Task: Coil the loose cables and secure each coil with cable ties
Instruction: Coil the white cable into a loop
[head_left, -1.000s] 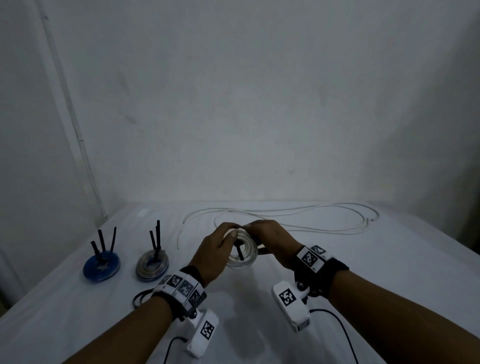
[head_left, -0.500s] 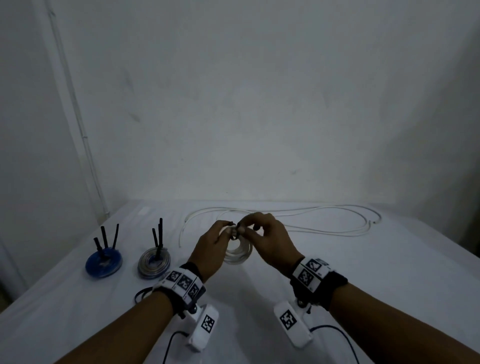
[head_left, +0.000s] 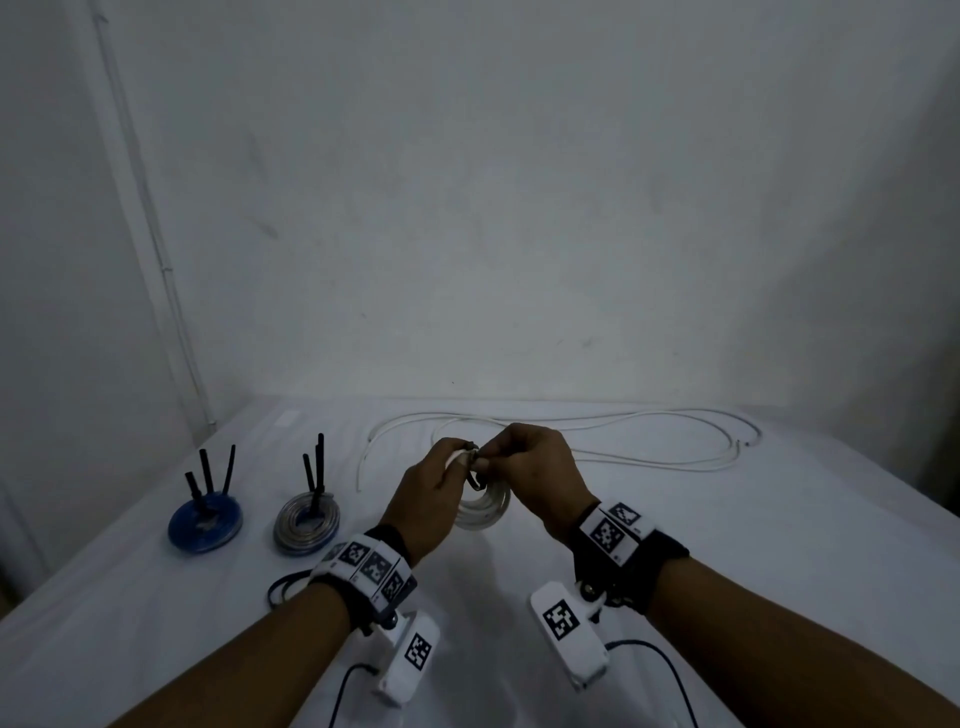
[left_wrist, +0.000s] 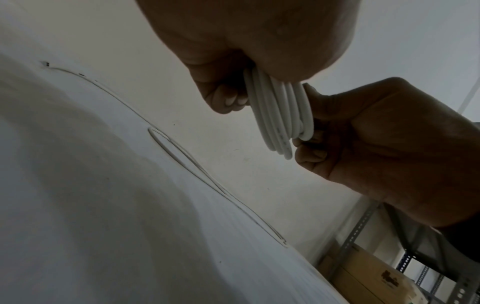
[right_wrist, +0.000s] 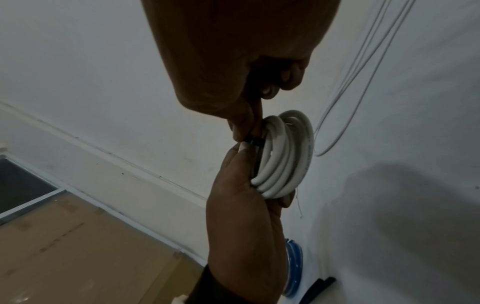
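Both hands hold a small white cable coil (head_left: 485, 506) upright above the table. My left hand (head_left: 456, 461) grips the coil's top left, fingers curled round the strands (left_wrist: 280, 115). My right hand (head_left: 489, 457) pinches a black cable tie (right_wrist: 253, 142) that loops round the top of the coil (right_wrist: 285, 156). The tie's head sits between my right fingertips and left thumb. A long loose white cable (head_left: 623, 441) lies spread along the far side of the table.
A blue coil (head_left: 205, 522) and a grey coil (head_left: 307, 522) lie at the left, each with black tie tails sticking up. Dark loose ties (head_left: 280, 590) lie by my left wrist. The white wall stands close behind the table (head_left: 779, 545).
My right hand has moved from the coil's right side up to its top and now pinches the tie there. Both hands have lifted the coil slightly away from me.
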